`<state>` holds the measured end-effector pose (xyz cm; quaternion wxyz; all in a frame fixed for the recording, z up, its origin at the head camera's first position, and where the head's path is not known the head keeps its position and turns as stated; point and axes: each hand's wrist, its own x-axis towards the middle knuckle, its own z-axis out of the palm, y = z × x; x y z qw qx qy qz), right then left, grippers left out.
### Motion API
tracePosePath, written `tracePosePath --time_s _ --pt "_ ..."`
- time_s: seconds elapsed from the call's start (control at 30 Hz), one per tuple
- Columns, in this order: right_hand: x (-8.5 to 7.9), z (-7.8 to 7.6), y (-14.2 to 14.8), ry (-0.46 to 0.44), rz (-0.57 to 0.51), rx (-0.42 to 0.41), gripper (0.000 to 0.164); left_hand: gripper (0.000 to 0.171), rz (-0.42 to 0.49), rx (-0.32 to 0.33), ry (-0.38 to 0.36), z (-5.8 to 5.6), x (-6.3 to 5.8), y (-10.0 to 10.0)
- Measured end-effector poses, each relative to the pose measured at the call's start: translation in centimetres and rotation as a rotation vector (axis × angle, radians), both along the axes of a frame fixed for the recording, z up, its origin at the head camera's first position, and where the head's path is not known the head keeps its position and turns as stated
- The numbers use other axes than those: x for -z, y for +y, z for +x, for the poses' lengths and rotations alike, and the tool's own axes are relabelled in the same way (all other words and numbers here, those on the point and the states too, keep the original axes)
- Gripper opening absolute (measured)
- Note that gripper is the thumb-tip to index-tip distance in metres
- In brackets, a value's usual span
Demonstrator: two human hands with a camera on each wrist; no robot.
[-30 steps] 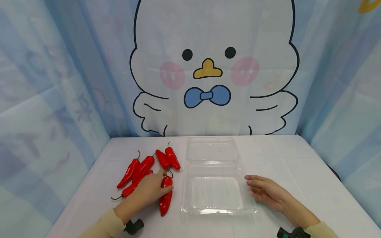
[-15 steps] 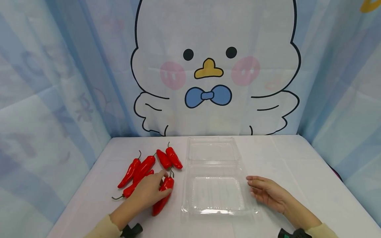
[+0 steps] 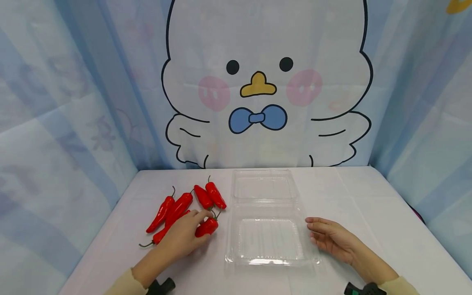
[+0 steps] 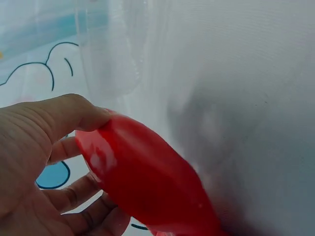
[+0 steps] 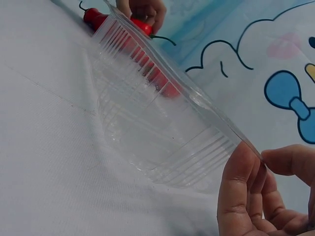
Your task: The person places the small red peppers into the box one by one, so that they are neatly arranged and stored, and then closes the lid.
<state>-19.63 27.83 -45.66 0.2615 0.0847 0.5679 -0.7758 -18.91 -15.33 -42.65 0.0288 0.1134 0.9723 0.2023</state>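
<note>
My left hand (image 3: 182,235) grips a glossy red chili pepper (image 3: 207,228) near the other peppers, its green stem pointing away from me. In the left wrist view the thumb lies along one side of the chili pepper (image 4: 142,172), with fingers on the other. A clear plastic clamshell container (image 3: 269,241) lies unfolded at the middle of the table, its lid half toward the back. At its right edge is my right hand (image 3: 330,237); in the right wrist view thumb and fingers pinch the rim of the container (image 5: 202,101).
Several more red chili peppers (image 3: 178,209) lie in a loose group left of the container, partly behind my left hand. The white table (image 3: 343,196) ends at a curtain (image 3: 265,143) with a cartoon bird. Black camera mounts (image 3: 365,289) sit at both wrists.
The chili pepper under my left hand has swung round, its lower end moving left and out of sight behind the hand. My right hand stays at the container's edge.
</note>
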Motion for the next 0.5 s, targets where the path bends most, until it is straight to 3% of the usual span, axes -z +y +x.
tracePosePath --time_s 0.3,0.5 --pt "0.1 0.0 -0.1 -0.010 0.004 0.007 0.014 0.070 0.026 0.036 0.031 0.2 -0.8 0.5" --pt "0.1 0.0 0.0 -0.008 -0.008 0.003 0.013 0.061 0.021 0.054 0.083 0.6 -1.6 1.1"
